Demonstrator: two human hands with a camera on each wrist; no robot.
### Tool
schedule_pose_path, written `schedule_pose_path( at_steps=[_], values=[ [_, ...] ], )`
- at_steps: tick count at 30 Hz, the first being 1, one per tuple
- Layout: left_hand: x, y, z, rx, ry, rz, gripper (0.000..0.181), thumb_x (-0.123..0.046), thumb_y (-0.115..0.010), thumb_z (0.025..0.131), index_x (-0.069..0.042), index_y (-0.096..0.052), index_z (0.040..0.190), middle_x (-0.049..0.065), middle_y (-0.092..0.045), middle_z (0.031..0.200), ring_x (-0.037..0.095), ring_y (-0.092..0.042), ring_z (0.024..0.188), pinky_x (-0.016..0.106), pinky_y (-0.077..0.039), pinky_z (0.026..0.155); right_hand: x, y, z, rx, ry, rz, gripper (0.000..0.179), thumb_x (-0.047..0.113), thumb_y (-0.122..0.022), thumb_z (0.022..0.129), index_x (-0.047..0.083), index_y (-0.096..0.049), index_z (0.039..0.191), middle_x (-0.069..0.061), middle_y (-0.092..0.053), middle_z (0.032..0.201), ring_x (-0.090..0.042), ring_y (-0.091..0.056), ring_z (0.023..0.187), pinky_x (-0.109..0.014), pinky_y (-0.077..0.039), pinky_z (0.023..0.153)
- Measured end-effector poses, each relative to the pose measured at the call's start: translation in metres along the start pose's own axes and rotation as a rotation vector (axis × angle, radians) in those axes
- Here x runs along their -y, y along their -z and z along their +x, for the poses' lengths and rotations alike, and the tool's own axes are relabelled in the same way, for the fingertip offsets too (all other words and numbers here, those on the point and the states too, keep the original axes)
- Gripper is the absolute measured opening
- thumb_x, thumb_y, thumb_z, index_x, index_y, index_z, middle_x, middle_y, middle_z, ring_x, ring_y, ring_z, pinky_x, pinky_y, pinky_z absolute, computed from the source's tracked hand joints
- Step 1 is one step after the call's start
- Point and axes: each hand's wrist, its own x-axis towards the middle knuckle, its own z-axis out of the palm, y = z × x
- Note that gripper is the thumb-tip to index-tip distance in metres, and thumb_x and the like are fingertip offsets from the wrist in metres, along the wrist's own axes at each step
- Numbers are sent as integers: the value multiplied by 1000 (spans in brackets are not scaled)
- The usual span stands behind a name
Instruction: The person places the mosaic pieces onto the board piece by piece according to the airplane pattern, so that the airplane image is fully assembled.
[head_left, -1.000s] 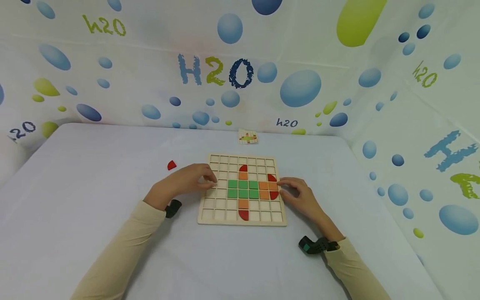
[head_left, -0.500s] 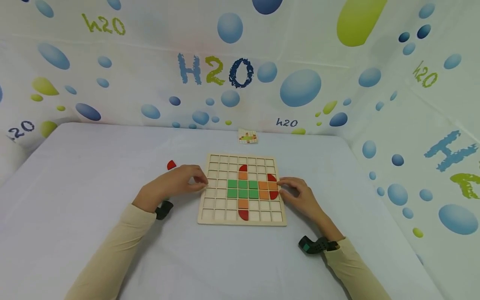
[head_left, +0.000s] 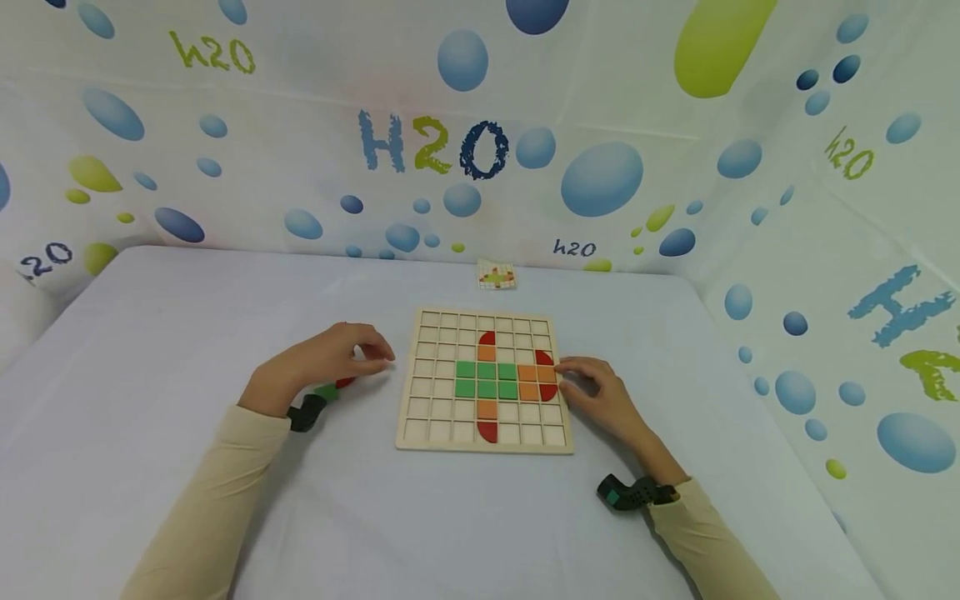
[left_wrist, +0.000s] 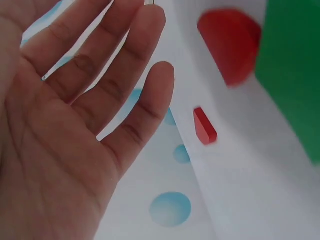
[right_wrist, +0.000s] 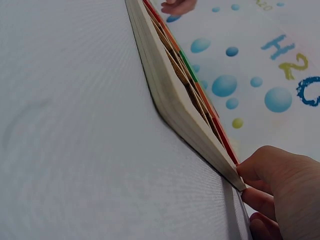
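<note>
My left hand hovers left of the wooden grid board, fingers loosely bent and apart from it. Its bare palm fills much of the left wrist view. Beyond the little finger lies a red piece; nearer the camera are a blurred red rounded piece and a green block. In the head view, the hand and wrist partly hide these loose pieces. My right hand touches the board's right edge with its fingertips. Green squares, orange squares and red quarter-circles sit in the grid.
A small picture card lies behind the board near the table's far edge. White cloth with blue and green drops hangs behind and at the right. Wrist cameras, such as the right one, jut from both wrists close to the tabletop.
My left hand has drawn back from the board's left edge, leftward, and now covers most of the red piece lying there. Red and green pieces show beside its wrist. My right hand stays put.
</note>
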Motion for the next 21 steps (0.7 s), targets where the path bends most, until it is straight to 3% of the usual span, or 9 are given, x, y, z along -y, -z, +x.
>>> schedule_pose_path(
  at_steps=[4, 11, 20, 21],
  values=[
    [5, 5, -4, -10, 20, -51, 18, -18, -68, 91, -6, -71, 103, 2, -66, 98, 20, -60, 94, 45, -48, 86, 1, 0, 0, 0, -7, 10, 28, 10, -67, 91, 5, -67, 119, -16, -58, 133, -35, -40, 131, -56, -31, 106],
    [12, 14, -12, -9, 40, -64, 20, -21, -76, 85, -8, -70, 98, 0, -65, 94, 19, -58, 92, 41, -47, 84, 3, 0, 1, 1, -13, 16, 27, 10, -66, 91, 5, -67, 118, -16, -58, 133, -35, -40, 131, -55, -32, 106],
    [27, 22, -22, 66, 77, -89, 24, -18, -80, 79, -8, -69, 98, 0, -65, 92, 19, -59, 93, 37, -49, 82, 1, -1, 1, 3, 0, 14, 27, 10, -67, 92, 6, -67, 118, -15, -58, 133, -34, -41, 131, -54, -34, 106],
    [34, 21, -22, 75, 88, -89, 25, -20, -81, 78, -11, -69, 98, -1, -65, 93, 19, -59, 93, 36, -49, 82, 1, -1, 1, 2, -1, 13, 27, 10, -67, 92, 6, -67, 119, -15, -58, 133, -34, -41, 131, -54, -34, 106]
  ],
)
